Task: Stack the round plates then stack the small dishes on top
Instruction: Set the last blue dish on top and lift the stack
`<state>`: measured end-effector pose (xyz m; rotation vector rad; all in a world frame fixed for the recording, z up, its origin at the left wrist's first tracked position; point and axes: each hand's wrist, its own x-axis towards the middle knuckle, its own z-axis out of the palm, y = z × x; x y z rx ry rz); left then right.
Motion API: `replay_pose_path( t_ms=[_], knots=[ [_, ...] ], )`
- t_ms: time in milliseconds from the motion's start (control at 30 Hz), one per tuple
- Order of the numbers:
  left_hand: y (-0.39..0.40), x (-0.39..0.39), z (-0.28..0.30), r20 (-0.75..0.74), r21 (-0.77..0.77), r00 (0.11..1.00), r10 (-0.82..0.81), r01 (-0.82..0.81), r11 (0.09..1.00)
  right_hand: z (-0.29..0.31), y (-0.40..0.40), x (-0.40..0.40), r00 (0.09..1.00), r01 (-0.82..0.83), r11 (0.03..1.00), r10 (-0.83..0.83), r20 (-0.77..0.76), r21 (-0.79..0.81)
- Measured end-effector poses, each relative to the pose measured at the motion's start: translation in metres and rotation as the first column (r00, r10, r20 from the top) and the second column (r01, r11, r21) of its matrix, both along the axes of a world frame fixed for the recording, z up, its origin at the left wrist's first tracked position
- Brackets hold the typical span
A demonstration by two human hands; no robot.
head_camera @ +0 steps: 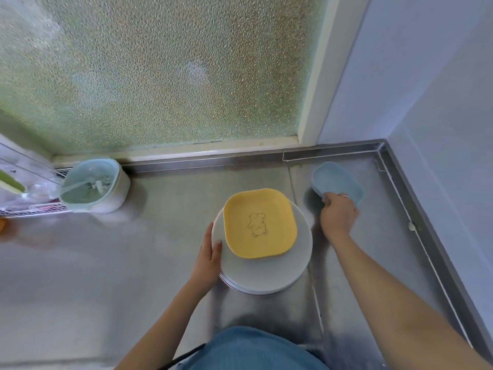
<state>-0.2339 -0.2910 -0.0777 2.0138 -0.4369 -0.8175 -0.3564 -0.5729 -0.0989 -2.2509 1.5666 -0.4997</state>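
I've got the stack of round plates (262, 265) sitting mid-counter, white, edges a bit uneven at the lower left; the yellow dish (259, 222) w/ the bear drawing already lies on top, pushed toward the far side of the stack, not centred. The blue dish (337, 182) is off to the right, near the back corner, apart from the stack; looks like the last small one in view.

My right hand (338, 216) is on the blue dish's near rim, fingers curled over the edge, so I read it as gripping it; can't tell whether the dish is off the counter (133, 263) yet. My left hand (210, 255) lies flat against the left edge of the plates, fingers straight, thumb on the rim, holding nothing, just steadying.

Step in hand, as I judge it: bring the blue dish over & seat it on the yellow one. To do it well: lift clear before travelling so the rim doesn't drag on the steel; come in above the yellow dish, match corners since both look squarish, lower flat rather than tilted; keep the left palm against the stack till the weight's down, since an off-centre load could nudge the plates. Maybe centre the yellow one first.

Further out: a pale green utensil caddy (93, 185) by the frosted window (160, 70), a wire rack (29, 206) at far left.
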Motion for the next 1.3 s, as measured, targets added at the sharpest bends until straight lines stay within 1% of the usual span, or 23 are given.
replay_pose_path(
  t_ms=[100,200,267,333,400,500,567,633,700,733,800,867,933,1000,1033,1100,1133,1200,1300],
  knots=[
    [0.002,0.001,0.002,0.01,-0.043,1.0,-0.016,0.017,0.999,0.009,0.019,-0.008,0.989,-0.035,0.998,0.042,0.144,-0.048],
    [0.002,0.002,0.0,0.02,-0.062,0.999,-0.028,0.029,0.998,0.027,0.043,-0.014,0.933,-0.09,0.992,0.116,0.339,-0.092],
    [0.002,0.002,0.0,0.02,-0.079,1.0,-0.018,0.02,0.997,0.042,0.066,-0.017,0.898,-0.175,0.971,0.225,0.378,-0.162],
    [0.002,0.002,0.0,0.009,-0.098,1.0,-0.019,0.02,0.995,0.054,0.093,-0.019,0.855,-0.279,0.93,0.355,0.379,-0.241],
    [0.002,0.002,0.0,-0.001,-0.122,1.0,-0.027,0.027,0.992,0.063,0.115,-0.023,0.811,-0.369,0.873,0.47,0.347,-0.32],
    [0.001,0.0,0.004,-0.012,-0.146,1.0,-0.017,0.015,0.989,0.065,0.14,-0.03,0.784,-0.47,0.77,0.589,0.197,-0.432],
    [0.001,-0.001,0.003,0.002,-0.166,1.0,-0.009,0.009,0.986,0.06,0.15,-0.034,0.773,-0.52,0.729,0.623,0.119,-0.445],
    [0.002,0.001,-0.002,0.016,-0.178,1.0,-0.004,0.007,0.984,0.055,0.155,-0.036,0.771,-0.548,0.718,0.633,0.072,-0.429],
    [0.002,0.002,-0.003,0.001,-0.183,1.0,-0.019,0.019,0.983,0.055,0.156,-0.035,0.768,-0.57,0.723,0.638,0.059,-0.392],
    [0.001,0.002,-0.001,-0.006,-0.192,1.0,-0.017,0.016,0.981,0.056,0.155,-0.035,0.756,-0.589,0.715,0.652,0.056,-0.377],
    [-0.001,0.003,0.004,-0.008,-0.171,0.999,0.037,-0.038,0.985,0.061,0.154,-0.036,0.723,-0.628,0.694,0.688,0.067,-0.352],
    [-0.005,0.006,0.013,0.009,-0.148,0.992,0.126,-0.123,0.981,0.068,0.151,-0.034,0.73,-0.618,0.73,0.671,0.132,-0.293],
    [-0.015,0.008,0.029,0.045,-0.203,0.986,0.159,-0.147,0.968,0.076,0.143,-0.026,0.786,-0.539,0.821,0.571,0.238,-0.19],
    [-0.029,0.008,0.041,0.12,-0.23,0.987,0.107,-0.077,0.97,0.08,0.132,-0.013,0.834,-0.464,0.885,0.452,0.315,-0.043],
    [-0.037,0.007,0.045,0.175,-0.222,0.983,0.058,-0.018,0.975,0.082,0.127,-0.005,0.848,-0.453,0.89,0.414,0.33,0.046],
    [-0.049,0.006,0.047,0.283,-0.169,0.958,-0.053,0.105,0.98,0.081,0.118,0.008,0.865,-0.461,0.864,0.387,0.319,0.202],
    [-0.053,0.006,0.046,0.32,-0.133,0.943,-0.095,0.144,0.981,0.079,0.116,0.012,0.87,-0.468,0.849,0.395,0.295,0.246],
    [-0.056,0.006,0.044,0.346,-0.076,0.93,-0.126,0.162,0.984,0.072,0.114,0.016,0.874,-0.477,0.842,0.422,0.241,0.251],
    [-0.056,0.009,0.046,0.346,-0.049,0.932,-0.112,0.137,0.989,0.068,0.115,0.015,0.875,-0.465,0.863,0.415,0.248,0.197]
  ],
)
